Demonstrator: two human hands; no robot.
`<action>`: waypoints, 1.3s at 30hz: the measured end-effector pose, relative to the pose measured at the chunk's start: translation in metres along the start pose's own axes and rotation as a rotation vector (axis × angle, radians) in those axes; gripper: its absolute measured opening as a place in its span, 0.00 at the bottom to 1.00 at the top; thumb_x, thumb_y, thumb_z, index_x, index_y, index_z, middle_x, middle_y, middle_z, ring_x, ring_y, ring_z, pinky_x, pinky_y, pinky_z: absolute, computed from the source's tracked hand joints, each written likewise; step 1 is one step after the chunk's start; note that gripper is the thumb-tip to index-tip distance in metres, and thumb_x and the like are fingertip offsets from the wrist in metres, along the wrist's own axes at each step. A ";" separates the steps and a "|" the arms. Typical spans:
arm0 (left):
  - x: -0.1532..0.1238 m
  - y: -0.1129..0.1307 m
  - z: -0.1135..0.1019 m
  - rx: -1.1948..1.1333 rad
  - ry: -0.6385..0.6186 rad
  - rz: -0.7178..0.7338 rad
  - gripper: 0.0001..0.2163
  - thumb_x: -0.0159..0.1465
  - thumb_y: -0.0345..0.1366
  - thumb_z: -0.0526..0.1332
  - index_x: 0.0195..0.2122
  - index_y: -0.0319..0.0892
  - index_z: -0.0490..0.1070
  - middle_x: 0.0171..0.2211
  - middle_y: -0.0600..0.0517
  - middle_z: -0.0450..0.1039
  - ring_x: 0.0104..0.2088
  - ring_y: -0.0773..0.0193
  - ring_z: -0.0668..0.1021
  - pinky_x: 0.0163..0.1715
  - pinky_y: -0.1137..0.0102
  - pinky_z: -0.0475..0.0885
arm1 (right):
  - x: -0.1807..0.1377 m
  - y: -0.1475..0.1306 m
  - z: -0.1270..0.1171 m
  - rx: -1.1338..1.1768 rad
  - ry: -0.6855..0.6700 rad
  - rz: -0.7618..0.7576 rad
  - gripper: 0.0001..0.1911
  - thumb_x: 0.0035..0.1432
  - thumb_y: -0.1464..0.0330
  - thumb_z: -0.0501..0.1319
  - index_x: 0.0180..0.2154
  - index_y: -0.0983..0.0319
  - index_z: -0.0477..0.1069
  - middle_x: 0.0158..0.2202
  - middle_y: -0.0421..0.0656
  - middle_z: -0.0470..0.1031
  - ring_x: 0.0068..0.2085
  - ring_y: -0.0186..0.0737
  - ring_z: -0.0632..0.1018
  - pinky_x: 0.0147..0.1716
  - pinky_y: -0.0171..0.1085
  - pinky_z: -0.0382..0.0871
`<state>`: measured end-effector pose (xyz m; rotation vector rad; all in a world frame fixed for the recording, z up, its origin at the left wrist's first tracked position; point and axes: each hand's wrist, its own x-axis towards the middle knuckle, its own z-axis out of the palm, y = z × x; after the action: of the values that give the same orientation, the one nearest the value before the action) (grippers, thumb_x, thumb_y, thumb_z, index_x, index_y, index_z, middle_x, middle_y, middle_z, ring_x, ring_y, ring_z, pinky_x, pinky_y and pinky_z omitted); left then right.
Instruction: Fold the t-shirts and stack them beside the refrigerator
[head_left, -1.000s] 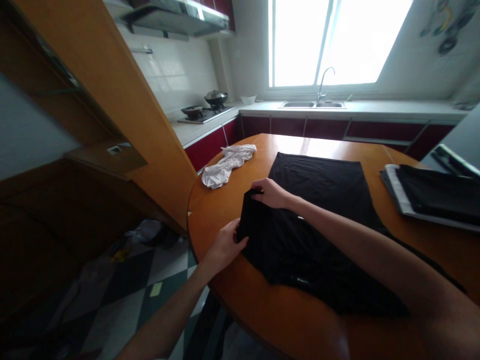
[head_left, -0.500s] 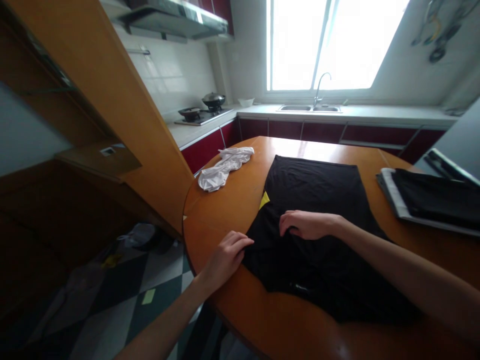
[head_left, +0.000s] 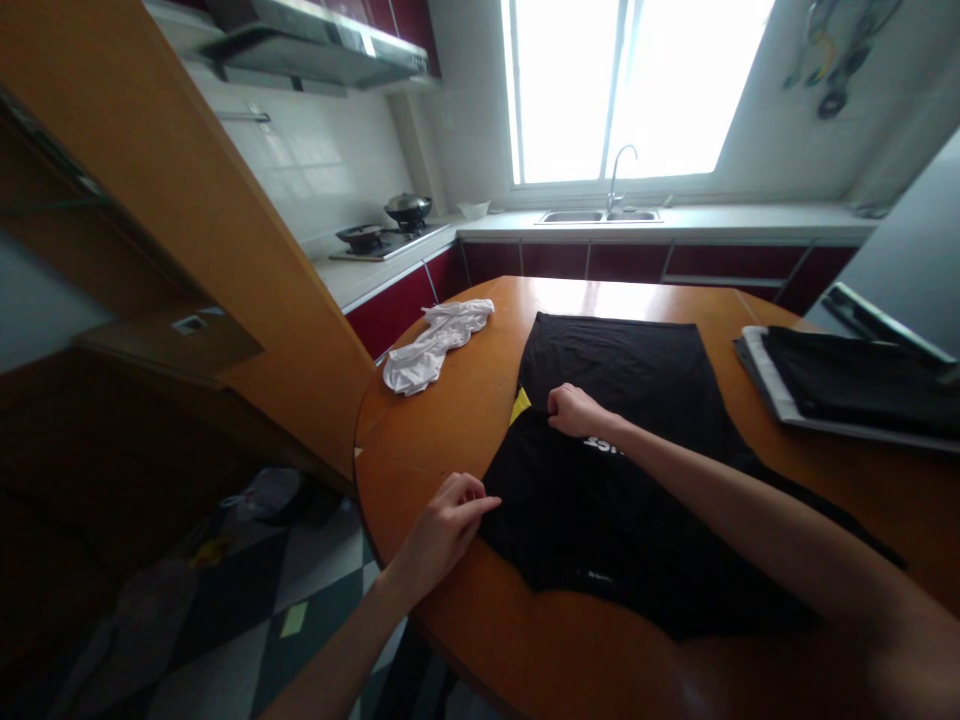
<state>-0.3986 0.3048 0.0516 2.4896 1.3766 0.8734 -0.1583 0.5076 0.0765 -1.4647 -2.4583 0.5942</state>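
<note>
A black garment (head_left: pixel 622 470) lies spread on the round wooden table (head_left: pixel 465 420); a yellow patch shows at its left edge and white print near its middle. My left hand (head_left: pixel 442 525) rests at the garment's near left corner, fingers curled and pinching the cloth edge. My right hand (head_left: pixel 574 410) sits further up the left side, closed on a fold of the black cloth beside the yellow patch.
A crumpled white cloth (head_left: pixel 435 345) lies at the table's far left. A folded dark stack on a pale board (head_left: pixel 847 385) sits at the right. A wooden partition (head_left: pixel 225 240) stands left of the table. Behind are a stove (head_left: pixel 382 235), a counter and a sink (head_left: pixel 600 213).
My right hand has moved from the middle of the garment up toward its left edge and closed on a fold. White print now shows. My left hand stayed at the near corner.
</note>
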 end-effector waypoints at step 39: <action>0.196 -0.061 0.062 0.138 -0.170 0.010 0.07 0.70 0.38 0.59 0.40 0.42 0.75 0.43 0.48 0.73 0.48 0.55 0.73 0.51 0.58 0.62 | -0.114 -0.022 -0.013 0.015 -0.002 0.151 0.03 0.60 0.67 0.61 0.33 0.58 0.71 0.33 0.41 0.78 0.34 0.38 0.75 0.30 0.35 0.56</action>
<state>-0.3287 0.5074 0.0571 2.6038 1.4120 0.5701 -0.1155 0.4015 0.1003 -1.6555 -2.3532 0.6410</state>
